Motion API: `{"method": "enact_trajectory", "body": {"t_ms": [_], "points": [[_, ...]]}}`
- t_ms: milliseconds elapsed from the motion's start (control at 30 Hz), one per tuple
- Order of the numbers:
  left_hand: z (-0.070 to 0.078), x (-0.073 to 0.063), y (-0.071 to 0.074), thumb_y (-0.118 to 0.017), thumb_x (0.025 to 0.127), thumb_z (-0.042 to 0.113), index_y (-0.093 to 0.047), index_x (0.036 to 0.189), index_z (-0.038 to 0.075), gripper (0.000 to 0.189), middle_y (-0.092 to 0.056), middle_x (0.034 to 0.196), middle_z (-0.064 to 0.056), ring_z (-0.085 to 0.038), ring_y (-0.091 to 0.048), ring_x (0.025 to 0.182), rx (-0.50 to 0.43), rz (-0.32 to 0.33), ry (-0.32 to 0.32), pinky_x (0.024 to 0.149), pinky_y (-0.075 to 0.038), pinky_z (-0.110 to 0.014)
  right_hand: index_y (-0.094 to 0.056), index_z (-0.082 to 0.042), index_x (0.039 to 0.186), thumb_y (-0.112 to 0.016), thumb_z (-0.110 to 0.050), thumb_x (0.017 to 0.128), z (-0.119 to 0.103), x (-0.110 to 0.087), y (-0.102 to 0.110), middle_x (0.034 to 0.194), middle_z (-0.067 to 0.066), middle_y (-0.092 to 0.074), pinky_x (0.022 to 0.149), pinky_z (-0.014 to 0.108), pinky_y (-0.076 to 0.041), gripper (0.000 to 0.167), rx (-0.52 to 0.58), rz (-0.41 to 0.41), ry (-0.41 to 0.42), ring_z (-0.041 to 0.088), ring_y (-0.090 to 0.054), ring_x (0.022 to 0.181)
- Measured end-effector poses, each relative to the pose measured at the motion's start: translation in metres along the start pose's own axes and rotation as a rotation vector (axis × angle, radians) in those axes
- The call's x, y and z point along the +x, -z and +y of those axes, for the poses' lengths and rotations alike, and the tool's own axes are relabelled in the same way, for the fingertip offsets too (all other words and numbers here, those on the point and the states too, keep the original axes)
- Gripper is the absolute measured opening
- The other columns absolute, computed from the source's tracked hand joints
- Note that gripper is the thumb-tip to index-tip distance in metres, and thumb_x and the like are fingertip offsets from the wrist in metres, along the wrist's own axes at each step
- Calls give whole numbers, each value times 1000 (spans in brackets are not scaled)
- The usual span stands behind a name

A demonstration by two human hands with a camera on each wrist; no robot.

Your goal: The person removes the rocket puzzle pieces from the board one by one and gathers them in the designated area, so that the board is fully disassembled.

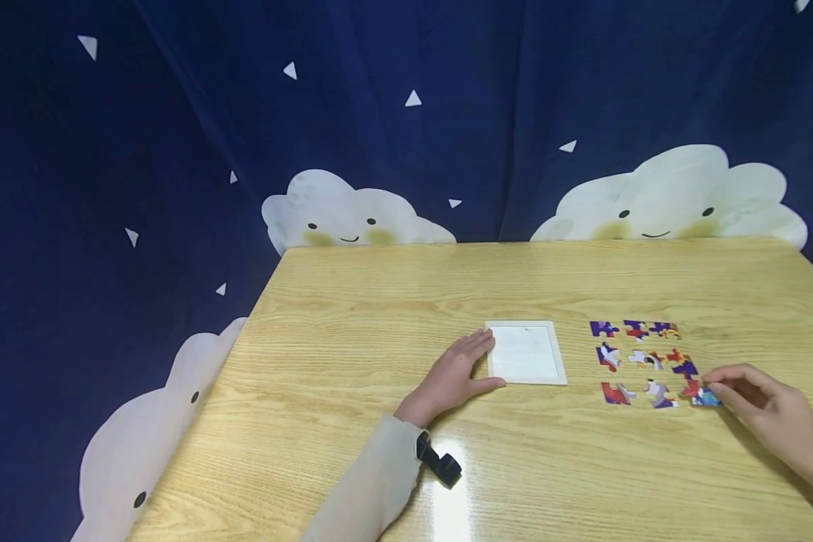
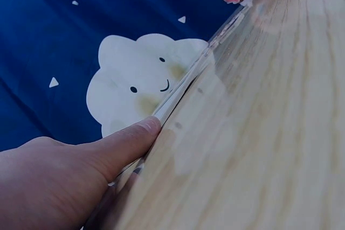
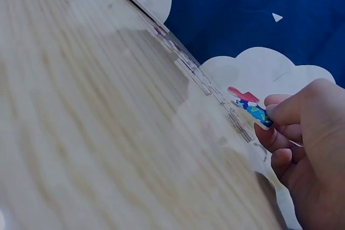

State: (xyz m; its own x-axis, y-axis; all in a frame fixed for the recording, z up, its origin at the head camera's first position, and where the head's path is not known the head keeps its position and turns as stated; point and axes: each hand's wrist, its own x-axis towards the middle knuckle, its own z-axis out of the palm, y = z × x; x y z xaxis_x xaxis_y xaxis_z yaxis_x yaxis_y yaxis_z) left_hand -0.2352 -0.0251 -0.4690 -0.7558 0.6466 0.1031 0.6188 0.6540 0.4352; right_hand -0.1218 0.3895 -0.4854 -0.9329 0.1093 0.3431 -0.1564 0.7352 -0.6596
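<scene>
My right hand (image 1: 772, 418) pinches a jigsaw puzzle piece (image 3: 253, 110), red, blue and green, between thumb and fingers. In the right wrist view the piece is tilted and lifted above the table. Several other puzzle pieces (image 1: 608, 357), purple, red, orange and white, lie in rows just left of that hand. At the middle of the table lies a flat white puzzle frame (image 1: 559, 363) with a bare inside. My left hand (image 1: 449, 378) rests at its left side, fingers at the upper left edge. In the left wrist view the straight thumb (image 2: 132, 138) presses its edge.
Under everything is a light wood table (image 1: 352, 324) with a glossy surface. A dark blue curtain (image 1: 379, 45) with white triangles and smiling clouds hangs behind the far and left edges. A black strap (image 1: 440, 461) circles the left wrist.
</scene>
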Motion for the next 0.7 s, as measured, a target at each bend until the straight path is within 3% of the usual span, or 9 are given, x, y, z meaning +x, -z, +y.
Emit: {"method": "enact_trajectory", "body": {"t_ms": [367, 700], "points": [[-1, 0, -1, -62, 92, 49, -39, 149, 8, 74, -34, 159, -6, -18, -28, 150, -9, -9, 3, 125, -25, -36, -64, -5, 100, -60, -5, 96, 1, 0, -1, 95, -47, -46, 67, -6, -40, 6, -47, -22, -51, -33, -41, 88], [-2, 0, -1, -63, 92, 48, -39, 149, 8, 74, -33, 160, -6, -19, -28, 150, -25, -11, 1, 125, -25, -37, -64, -4, 99, -62, 0, 93, 0, 0, -2, 93, -46, -47, 68, -7, -40, 7, -59, -14, -17, -33, -42, 88]]}}
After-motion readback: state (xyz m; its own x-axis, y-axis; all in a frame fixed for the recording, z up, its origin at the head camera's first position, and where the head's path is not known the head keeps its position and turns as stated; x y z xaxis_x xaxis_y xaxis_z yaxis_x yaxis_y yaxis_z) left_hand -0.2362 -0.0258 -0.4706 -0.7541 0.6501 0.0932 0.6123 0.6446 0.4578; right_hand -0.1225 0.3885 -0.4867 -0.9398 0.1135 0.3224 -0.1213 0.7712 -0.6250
